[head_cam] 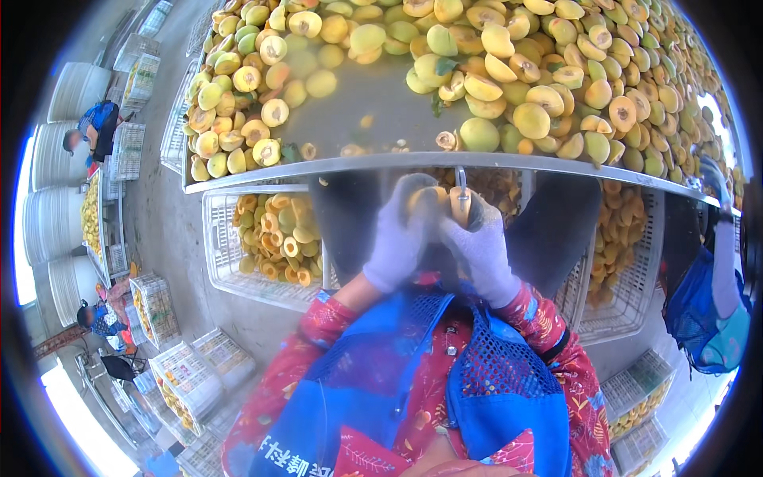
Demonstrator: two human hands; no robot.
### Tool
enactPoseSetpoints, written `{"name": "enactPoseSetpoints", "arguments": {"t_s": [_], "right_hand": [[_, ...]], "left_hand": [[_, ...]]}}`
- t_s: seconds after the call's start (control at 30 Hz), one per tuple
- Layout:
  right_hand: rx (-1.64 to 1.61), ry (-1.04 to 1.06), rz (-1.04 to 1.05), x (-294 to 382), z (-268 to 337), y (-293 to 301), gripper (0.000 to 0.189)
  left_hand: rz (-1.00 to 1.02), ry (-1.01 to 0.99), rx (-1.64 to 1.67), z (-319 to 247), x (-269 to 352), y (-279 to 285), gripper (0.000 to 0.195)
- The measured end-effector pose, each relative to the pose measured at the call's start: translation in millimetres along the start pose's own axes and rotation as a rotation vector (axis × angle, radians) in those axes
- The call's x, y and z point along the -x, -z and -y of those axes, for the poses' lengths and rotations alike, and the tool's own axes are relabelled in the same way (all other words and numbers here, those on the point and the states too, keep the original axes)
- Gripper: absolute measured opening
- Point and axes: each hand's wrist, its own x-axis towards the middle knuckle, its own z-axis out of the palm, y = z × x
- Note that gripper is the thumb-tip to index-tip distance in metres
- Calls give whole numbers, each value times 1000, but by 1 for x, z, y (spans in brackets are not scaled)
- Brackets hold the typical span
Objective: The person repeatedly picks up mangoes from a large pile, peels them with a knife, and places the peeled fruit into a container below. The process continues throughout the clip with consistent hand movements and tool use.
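Observation:
In front of the table edge, my left hand (398, 232), in a white-purple glove with a darker finger part, grips a yellow peach piece (428, 198). Close beside it, my right hand (480, 241), gloved alike, holds a peach half (460, 206) with its flat side up. A narrow bent metal tool (461, 179) lies against that half; whether it is fixed to the table rim cannot be told. Beyond both hands, halved and whole peaches (530, 119) cover much of the metal table (369, 113). A few scraps lie near its raised rim.
White plastic crates of peach halves stand below the table at left (220, 256) and right (620, 322). At far right a co-worker's gloved hand (715, 179) is over the table. More crates (191, 375), large white tubs (56, 220) and other people are at left.

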Motion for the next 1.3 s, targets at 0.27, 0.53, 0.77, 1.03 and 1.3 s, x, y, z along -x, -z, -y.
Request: {"name": "enactPoseSetpoints", "arguments": {"t_s": [0.27, 0.53, 0.77, 1.03, 1.3], "right_hand": [[823, 600, 238, 19, 7, 22, 25], [852, 285, 266, 27, -4, 11, 30], [834, 557, 494, 26, -18, 24, 54], [58, -409, 411, 22, -12, 15, 25], [-503, -432, 357, 22, -19, 11, 37]], "left_hand": [[58, 62, 407, 12, -10, 10, 40], [101, -98, 257, 4, -4, 11, 31], [-46, -7, 81, 10, 8, -5, 21], [-43, -386, -486, 62, -1, -11, 21], [135, -29, 229, 35, -4, -15, 28]]}}
